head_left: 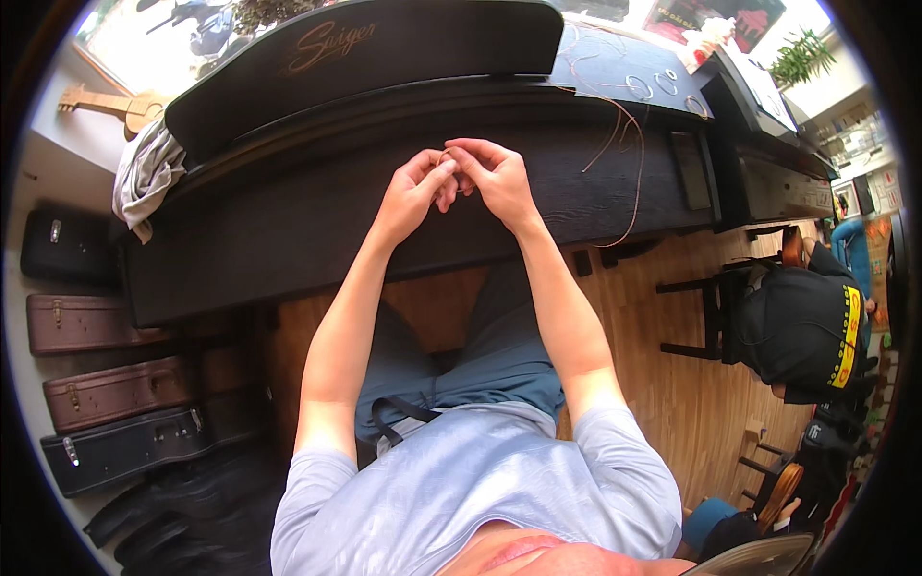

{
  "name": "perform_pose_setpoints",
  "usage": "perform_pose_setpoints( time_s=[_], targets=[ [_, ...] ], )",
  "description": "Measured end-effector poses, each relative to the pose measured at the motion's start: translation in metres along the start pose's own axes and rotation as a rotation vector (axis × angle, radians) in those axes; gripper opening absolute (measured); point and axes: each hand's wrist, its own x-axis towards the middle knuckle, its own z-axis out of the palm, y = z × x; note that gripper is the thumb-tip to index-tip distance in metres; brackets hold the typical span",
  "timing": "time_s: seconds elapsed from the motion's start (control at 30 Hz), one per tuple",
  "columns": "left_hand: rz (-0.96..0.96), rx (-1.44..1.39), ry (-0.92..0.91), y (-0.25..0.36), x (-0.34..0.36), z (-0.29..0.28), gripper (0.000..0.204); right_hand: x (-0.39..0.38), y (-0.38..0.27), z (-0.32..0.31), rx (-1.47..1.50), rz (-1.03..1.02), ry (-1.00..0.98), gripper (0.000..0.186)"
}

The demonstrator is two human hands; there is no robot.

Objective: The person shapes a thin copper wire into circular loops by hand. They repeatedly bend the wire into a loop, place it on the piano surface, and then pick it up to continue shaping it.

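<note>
My left hand (413, 190) and my right hand (497, 182) meet in front of me, above the black piano (288, 216) with its lid down. Their fingertips are pinched together around a thin copper-coloured string (445, 156), bent into a small loop. Most of that string is hidden by my fingers. To the right of my hands, more loose copper-coloured string (641, 165) trails over the front edge of the black top. Beyond it, several coiled strings (639, 87) lie on the flat surface.
A grey cloth (151, 178) hangs at the left end, beside a small wooden guitar (115, 106). Instrument cases (120, 394) line the left wall. On the right, a person in a black shirt (792, 326) sits near a black chair (706, 312). Another person holds a guitar (780, 494) lower right.
</note>
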Motion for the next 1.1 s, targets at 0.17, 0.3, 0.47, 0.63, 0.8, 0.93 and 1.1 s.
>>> perform_pose_setpoints(
  time_s=[0.17,0.3,0.47,0.63,0.8,0.93,1.1],
  targets=[
    [0.063,-0.361,0.179,0.0,0.001,-0.005,0.033,-0.004,0.014,-0.003,0.257,-0.075,0.131,0.024],
    [0.061,-0.39,0.19,0.0,0.0,-0.004,0.03,-0.008,0.011,-0.006,0.278,-0.072,0.119,0.025],
    [0.0,-0.035,0.146,0.01,0.004,-0.01,0.029,-0.006,0.014,-0.011,0.284,-0.067,0.078,0.026],
    [-0.062,-0.08,0.138,0.022,0.0,-0.016,0.031,-0.008,0.011,-0.013,0.272,-0.038,0.012,0.026],
    [0.027,0.032,0.092,0.01,-0.006,-0.023,0.022,-0.008,0.009,-0.012,0.258,-0.013,-0.029,0.024],
    [0.022,0.156,0.096,0.01,-0.006,-0.022,0.014,-0.009,0.012,-0.014,0.27,-0.038,-0.043,0.022],
    [0.085,0.313,0.21,0.006,-0.006,-0.012,0.014,-0.008,0.012,-0.016,0.3,-0.039,-0.055,0.022]
  ],
)
